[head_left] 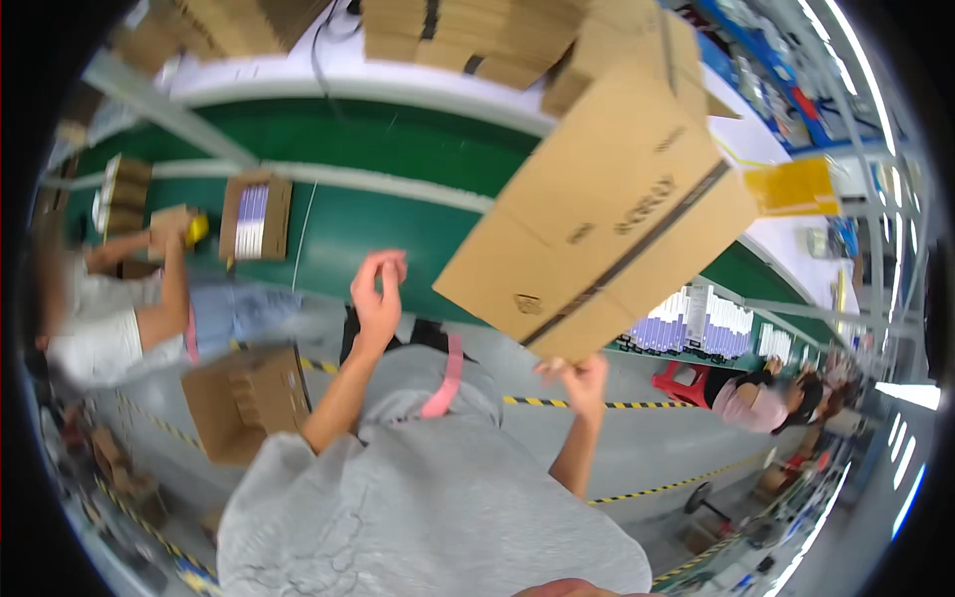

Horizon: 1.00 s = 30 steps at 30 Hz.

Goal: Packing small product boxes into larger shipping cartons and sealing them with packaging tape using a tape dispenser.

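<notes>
At the green table [343,234], the brown box [582,224] slants lengthwise from near left to far right. Your right hand [579,380] is nearer, by its near end; its grip I cannot tell. Your left hand [377,300], half curled, is empty.

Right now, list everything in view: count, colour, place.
Bench: one, green, across the middle
Large carton: one, brown, tilted above bench
Packed box: one, brown, bench left
Open carton: one, brown, lower left
Small boxes: many, purple and white, right
Stacked cardboard: several, brown, upper shelf
Stool: one, red, right
Striped tape: several, yellow and black, floor
Workers: at least two, white and pink tops, sides
Rim clutter: blurred, uncounted
Left hand: one, bare, empty, centre
Right hand: one, bare, at carton corner
</notes>
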Each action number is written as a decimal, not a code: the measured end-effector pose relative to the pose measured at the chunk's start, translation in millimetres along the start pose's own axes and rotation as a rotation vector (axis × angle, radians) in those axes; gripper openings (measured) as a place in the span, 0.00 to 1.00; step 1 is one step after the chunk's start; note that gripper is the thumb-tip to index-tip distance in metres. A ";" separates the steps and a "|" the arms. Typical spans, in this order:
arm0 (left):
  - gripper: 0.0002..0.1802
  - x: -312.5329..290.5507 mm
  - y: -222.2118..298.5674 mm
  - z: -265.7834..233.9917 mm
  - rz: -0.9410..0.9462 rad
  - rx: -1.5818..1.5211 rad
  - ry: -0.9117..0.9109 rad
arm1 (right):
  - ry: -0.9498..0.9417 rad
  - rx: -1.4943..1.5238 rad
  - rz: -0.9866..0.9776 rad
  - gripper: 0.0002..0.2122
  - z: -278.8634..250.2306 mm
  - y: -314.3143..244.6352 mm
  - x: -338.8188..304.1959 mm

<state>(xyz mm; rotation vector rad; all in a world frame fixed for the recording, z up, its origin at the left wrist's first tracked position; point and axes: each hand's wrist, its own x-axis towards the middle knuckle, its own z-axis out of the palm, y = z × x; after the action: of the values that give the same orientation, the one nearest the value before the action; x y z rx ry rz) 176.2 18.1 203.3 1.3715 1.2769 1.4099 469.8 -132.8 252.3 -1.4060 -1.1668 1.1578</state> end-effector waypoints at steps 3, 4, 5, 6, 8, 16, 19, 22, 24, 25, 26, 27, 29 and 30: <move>0.07 0.6 17.9 14.5 0.235 0.162 -0.162 | -0.068 -0.431 0.021 0.05 47.4 52.5 -9.2; 0.15 -7.3 9.0 17.6 0.111 0.115 -0.315 | -0.084 -0.491 0.035 0.06 65.2 71.5 -4.3; 0.26 -12.9 -3.2 26.8 0.066 0.136 -0.444 | -0.091 -0.549 0.044 0.07 83.1 92.0 4.4; 0.37 -28.3 -25.5 32.6 -0.014 0.161 -0.540 | -0.133 -0.641 0.019 0.08 103.0 105.0 16.2; 0.45 -63.7 -83.3 37.0 -0.119 0.259 -0.547 | -0.200 -0.718 -0.023 0.10 137.9 126.8 33.9; 0.35 -41.6 -115.4 -7.8 -0.262 0.258 -0.548 | -0.288 0.137 0.040 0.10 148.4 156.6 139.8; 0.36 -39.4 -124.7 -22.6 -0.304 0.174 -0.590 | -0.163 0.258 0.209 0.09 161.5 131.0 212.3; 0.40 -41.3 -129.0 -27.9 -0.373 0.180 -0.572 | -0.167 0.202 0.304 0.13 177.9 126.5 254.9; 0.43 -41.1 -126.1 -28.1 -0.426 0.153 -0.586 | -0.132 0.093 0.280 0.18 183.5 139.9 268.2; 0.43 -42.1 -130.1 -29.9 -0.423 0.155 -0.559 | -0.156 0.089 0.271 0.18 185.8 139.6 271.3; 0.44 -45.1 -133.9 -32.0 -0.464 0.128 -0.569 | -0.168 0.120 0.307 0.18 185.8 139.6 268.0; 0.45 -47.1 -138.1 -35.0 -0.505 0.101 -0.579 | -0.179 0.152 0.344 0.19 185.3 139.3 266.3; 0.46 -43.7 -135.1 -40.0 -0.508 0.066 -0.571 | -0.207 0.193 0.334 0.19 176.5 150.7 268.3; 0.46 -41.7 -132.7 -40.8 -0.583 0.038 -0.585 | -0.209 0.191 0.333 0.18 171.3 152.9 268.7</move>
<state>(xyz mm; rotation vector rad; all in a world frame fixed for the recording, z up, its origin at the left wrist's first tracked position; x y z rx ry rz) 126.1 -2.1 68.8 1.1757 1.1662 0.5353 342.8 132.7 56.5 -1.3890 -0.9524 1.6383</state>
